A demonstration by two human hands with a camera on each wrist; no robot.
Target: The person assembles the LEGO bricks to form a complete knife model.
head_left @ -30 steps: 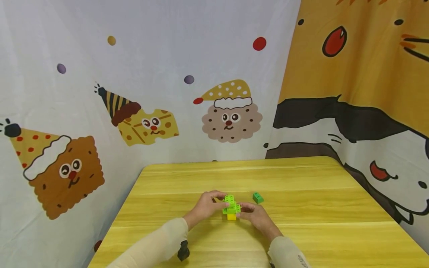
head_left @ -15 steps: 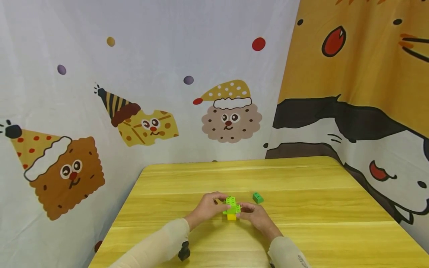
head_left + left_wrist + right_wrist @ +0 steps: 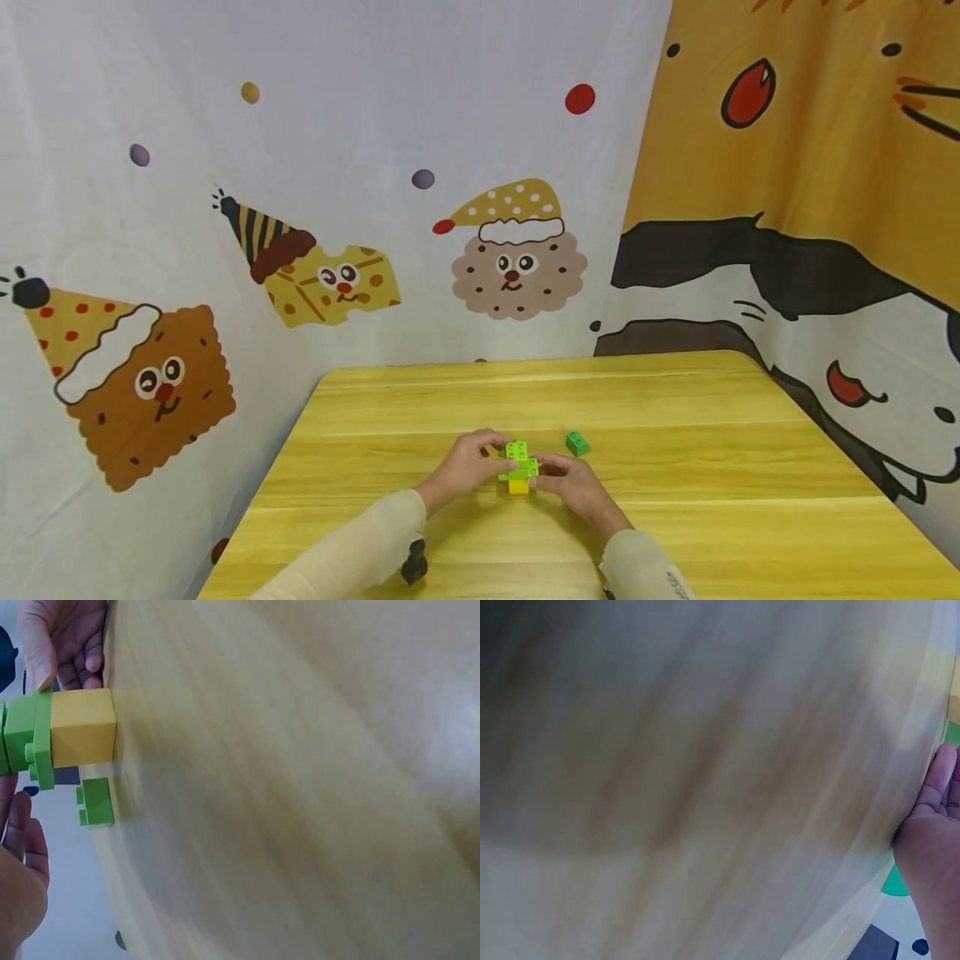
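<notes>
A small upright stack of toy building bricks stands near the middle of the table, between both hands. Its base is a yellow block [image 3: 518, 486], with a wider light-green piece [image 3: 43, 740] across it and a light-green studded brick [image 3: 517, 451] above. My left hand [image 3: 459, 471] pinches the upper green brick from the left, thumb in front. On the other side, my right hand [image 3: 577, 490] grips the end of the wider green piece with thumb and fingers. In the right wrist view, the right hand [image 3: 934, 840] shows only at the edge and the stack is mostly cut off.
A loose darker green brick [image 3: 577, 442] lies on the wooden table [image 3: 675, 542], behind and right of the stack. A printed cloth [image 3: 420, 100] hangs behind the table's far edge. Something black [image 3: 414, 562] hangs under the left sleeve.
The left hand has lowered the upper green brick slightly, and it now sits closer to the wider green piece. The right hand has stayed in place.
</notes>
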